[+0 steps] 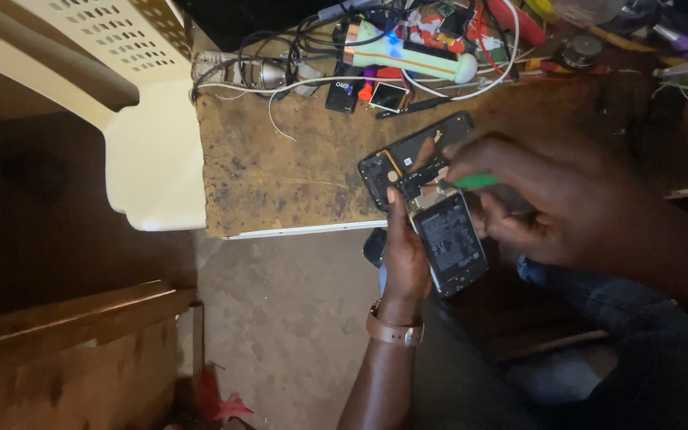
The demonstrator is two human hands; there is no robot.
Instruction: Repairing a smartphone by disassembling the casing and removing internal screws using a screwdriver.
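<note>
Head view shows the left hand [404, 253] clamped round an opened phone [446, 239] just off the worn workbench [280, 171] edge, right hand [547, 199] pinching a green tool [473, 181] on its top; looks light, stiff, fragile, so I'd grip the edges only.

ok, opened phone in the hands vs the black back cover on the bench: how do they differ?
The opened black phone is held up off the bench by the left hand; the black plastic back cover lies flat on the worn wooden bench. The phone is filled, its battery and boards exposed; the cover is a hollow shell. The right hand works a green-handled tool at the phone. Both are dark and rectangular.
</note>
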